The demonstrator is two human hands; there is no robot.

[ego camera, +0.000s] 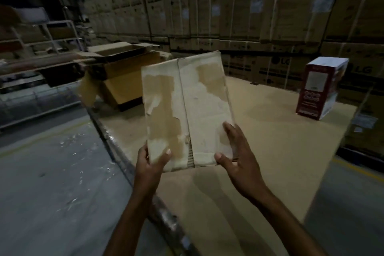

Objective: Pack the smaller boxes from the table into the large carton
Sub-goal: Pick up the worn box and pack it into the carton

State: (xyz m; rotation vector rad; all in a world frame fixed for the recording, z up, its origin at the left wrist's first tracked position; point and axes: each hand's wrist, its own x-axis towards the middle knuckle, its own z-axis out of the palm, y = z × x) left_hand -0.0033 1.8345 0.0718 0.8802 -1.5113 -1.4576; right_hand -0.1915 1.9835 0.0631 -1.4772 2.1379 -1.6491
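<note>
I hold a worn, pale cardboard box (187, 110) with torn paper patches up in front of me, above the table. My left hand (152, 161) grips its lower left corner, thumb on the face. My right hand (236, 151) grips its lower right corner, thumb on the bottom edge and fingers along the side. The large brown carton (122, 72) stands open at the table's far left corner, flaps spread. A red and white box (320, 89) stands upright at the far right of the table.
The table (270, 141) is a wide tan board with a metal rim on its left side. Stacked brown cartons (249, 6) form a wall behind it. A metal rack (41, 37) stands at the far left, with grey floor (52, 172) below.
</note>
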